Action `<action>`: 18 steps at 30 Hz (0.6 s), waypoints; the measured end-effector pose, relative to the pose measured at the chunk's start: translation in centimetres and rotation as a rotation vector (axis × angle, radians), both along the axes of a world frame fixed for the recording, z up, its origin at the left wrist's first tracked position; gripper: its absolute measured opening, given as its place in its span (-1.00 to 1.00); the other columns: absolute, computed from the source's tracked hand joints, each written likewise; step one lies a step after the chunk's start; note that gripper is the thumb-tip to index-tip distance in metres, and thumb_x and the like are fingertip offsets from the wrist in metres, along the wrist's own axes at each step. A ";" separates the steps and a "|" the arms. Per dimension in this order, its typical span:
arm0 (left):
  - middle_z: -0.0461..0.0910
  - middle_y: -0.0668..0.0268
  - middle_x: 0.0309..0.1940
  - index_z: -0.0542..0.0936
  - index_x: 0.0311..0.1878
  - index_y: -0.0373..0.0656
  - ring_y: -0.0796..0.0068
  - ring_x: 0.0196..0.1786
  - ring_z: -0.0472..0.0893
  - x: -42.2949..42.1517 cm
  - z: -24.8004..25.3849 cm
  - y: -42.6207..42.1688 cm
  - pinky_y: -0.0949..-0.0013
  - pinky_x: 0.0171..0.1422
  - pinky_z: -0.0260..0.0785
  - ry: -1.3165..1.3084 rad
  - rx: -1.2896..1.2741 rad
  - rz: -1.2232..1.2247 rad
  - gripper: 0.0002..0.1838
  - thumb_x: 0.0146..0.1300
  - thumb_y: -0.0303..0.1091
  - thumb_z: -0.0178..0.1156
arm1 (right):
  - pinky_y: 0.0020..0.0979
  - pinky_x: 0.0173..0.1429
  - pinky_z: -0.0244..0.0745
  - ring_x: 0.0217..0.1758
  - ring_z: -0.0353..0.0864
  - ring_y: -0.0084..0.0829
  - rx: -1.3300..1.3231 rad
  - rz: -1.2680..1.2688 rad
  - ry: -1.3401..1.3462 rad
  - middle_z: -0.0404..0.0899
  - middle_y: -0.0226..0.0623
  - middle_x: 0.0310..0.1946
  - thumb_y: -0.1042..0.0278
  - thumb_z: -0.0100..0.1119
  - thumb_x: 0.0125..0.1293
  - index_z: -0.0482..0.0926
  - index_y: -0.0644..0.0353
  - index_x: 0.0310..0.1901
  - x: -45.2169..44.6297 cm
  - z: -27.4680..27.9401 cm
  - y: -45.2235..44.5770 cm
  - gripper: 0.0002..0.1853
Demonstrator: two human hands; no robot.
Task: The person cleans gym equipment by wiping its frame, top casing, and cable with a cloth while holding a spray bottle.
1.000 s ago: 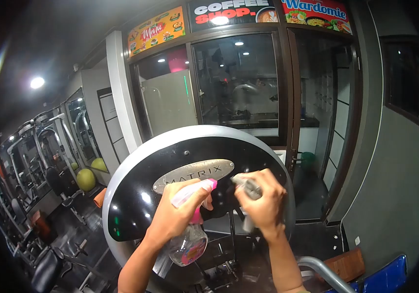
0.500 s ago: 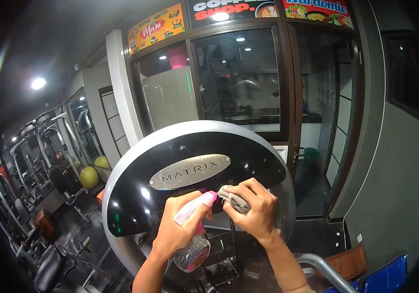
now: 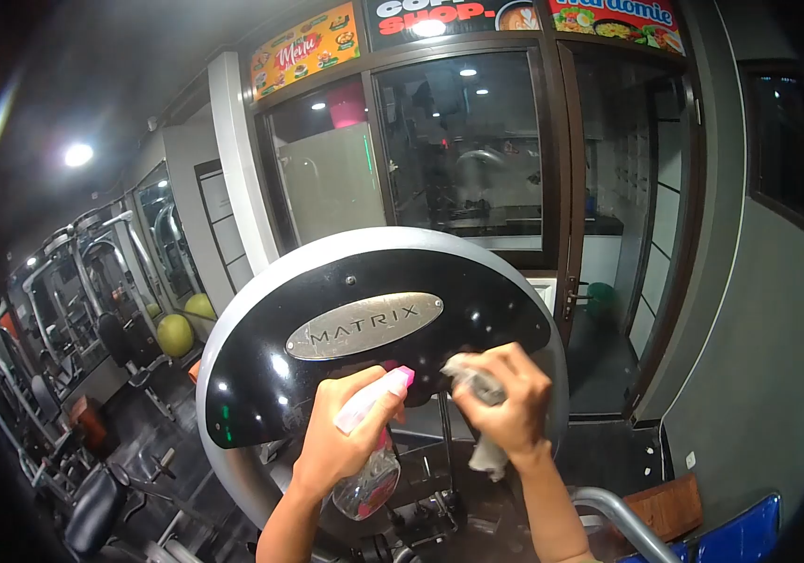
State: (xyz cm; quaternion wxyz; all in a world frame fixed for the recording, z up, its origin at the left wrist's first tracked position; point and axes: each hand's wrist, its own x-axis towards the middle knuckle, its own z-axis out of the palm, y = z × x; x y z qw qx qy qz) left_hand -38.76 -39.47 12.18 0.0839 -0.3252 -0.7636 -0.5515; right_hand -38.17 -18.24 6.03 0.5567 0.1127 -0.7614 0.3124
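Cloth (image 3: 488, 457) fills my right grip (image 3: 515, 403) while my left grip (image 3: 338, 427) clasps the spray bottle (image 3: 364, 493), its nozzle (image 3: 408, 375) best aimed at the panel (image 3: 257, 352).

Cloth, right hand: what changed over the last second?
Right hand brought the cloth left to the spray nozzle, then back right; there's a gap now. Nothing visibly taken or let go. Left hand still grips the spray bottle.
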 end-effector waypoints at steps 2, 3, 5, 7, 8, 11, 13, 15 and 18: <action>0.61 0.30 -0.59 0.63 -0.43 -0.28 0.61 -0.51 0.54 0.0 -0.2 0.1 0.42 -0.38 0.34 0.004 0.010 0.015 -0.61 0.43 -0.15 0.21 | -0.29 -0.24 0.62 -0.34 0.70 -0.31 -0.176 -0.064 -0.004 0.64 -0.40 -0.36 0.42 0.45 0.02 0.80 -0.06 -0.26 -0.2 0.4 0.5 -0.79; 0.61 0.30 -0.58 0.63 -0.43 -0.29 0.61 -0.51 0.54 0.1 -0.3 0.2 0.42 -0.38 0.33 0.008 0.004 0.022 -0.61 0.43 -0.15 0.21 | -0.29 -0.22 0.63 -0.31 0.70 -0.31 -0.185 -0.054 -0.028 0.64 -0.41 -0.33 0.40 0.46 0.01 0.80 -0.05 -0.22 -0.2 0.1 0.7 -0.76; 0.61 0.29 -0.58 0.63 -0.42 -0.29 0.61 -0.52 0.54 0.1 -0.4 0.2 0.43 -0.38 0.33 0.020 -0.010 0.036 -0.61 0.42 -0.15 0.22 | -0.30 -0.21 0.62 -0.30 0.73 -0.28 -0.064 -0.068 -0.018 0.66 -0.32 -0.28 0.47 0.47 -0.02 0.80 0.04 -0.20 0.1 -0.2 -0.2 -0.73; 0.60 0.30 -0.59 0.62 -0.41 -0.29 0.61 -0.52 0.54 0.3 -0.4 0.4 0.43 -0.39 0.33 0.019 0.015 0.056 -0.62 0.42 -0.15 0.23 | -0.29 -0.18 0.63 -0.28 0.72 -0.28 -0.001 0.057 -0.022 0.64 -0.33 -0.28 0.40 0.51 -0.08 0.80 -0.01 -0.14 0.6 -0.9 -1.4 -0.64; 0.60 0.30 -0.59 0.62 -0.40 -0.30 0.61 -0.52 0.54 0.5 -0.5 0.5 0.43 -0.39 0.32 0.019 0.025 0.064 -0.62 0.42 -0.16 0.23 | -0.29 -0.18 0.63 -0.28 0.72 -0.29 0.023 0.070 -0.020 0.64 -0.33 -0.28 0.41 0.51 -0.08 0.80 -0.01 -0.14 0.8 -1.0 -1.6 -0.63; 0.59 0.32 -0.59 0.61 -0.39 -0.29 0.61 -0.54 0.56 0.7 -1.1 0.7 0.44 -0.41 0.34 0.039 0.048 0.062 -0.63 0.44 -0.17 0.23 | -0.30 -0.18 0.63 -0.28 0.72 -0.30 -0.063 0.087 -0.069 0.64 -0.33 -0.27 0.42 0.51 -0.08 0.80 0.00 -0.13 1.1 -1.1 -0.8 -0.64; 0.59 0.34 -0.59 0.61 -0.38 -0.28 0.62 -0.55 0.57 1.4 -1.2 0.7 0.46 -0.43 0.36 -0.020 0.021 0.045 -0.66 0.45 -0.20 0.23 | -0.30 -0.19 0.62 -0.28 0.72 -0.30 -0.134 -0.004 -0.036 0.65 -0.32 -0.29 0.45 0.49 -0.07 0.81 0.01 -0.17 0.7 -1.2 0.1 -0.67; 0.59 0.37 -0.56 0.60 -0.33 -0.28 0.65 -0.56 0.59 1.9 -1.5 1.1 0.49 -0.46 0.40 -0.091 0.006 0.006 -0.72 0.45 -0.26 0.24 | -0.28 -0.22 0.61 -0.29 0.71 -0.30 -0.168 -0.053 -0.035 0.61 -0.41 -0.28 0.31 0.50 0.01 0.80 -0.12 -0.15 0.3 -1.7 0.7 -0.70; 0.67 0.25 -0.42 0.58 -0.18 -0.30 0.55 -0.53 0.63 1.7 -2.7 1.8 0.47 -0.41 0.43 -0.094 0.016 -0.093 -0.77 0.49 -0.28 0.19 | -0.28 -0.22 0.61 -0.28 0.70 -0.30 -0.015 0.003 -0.027 0.60 -0.41 -0.29 0.30 0.53 -0.01 0.78 -0.11 -0.13 1.2 -1.7 -0.3 -0.67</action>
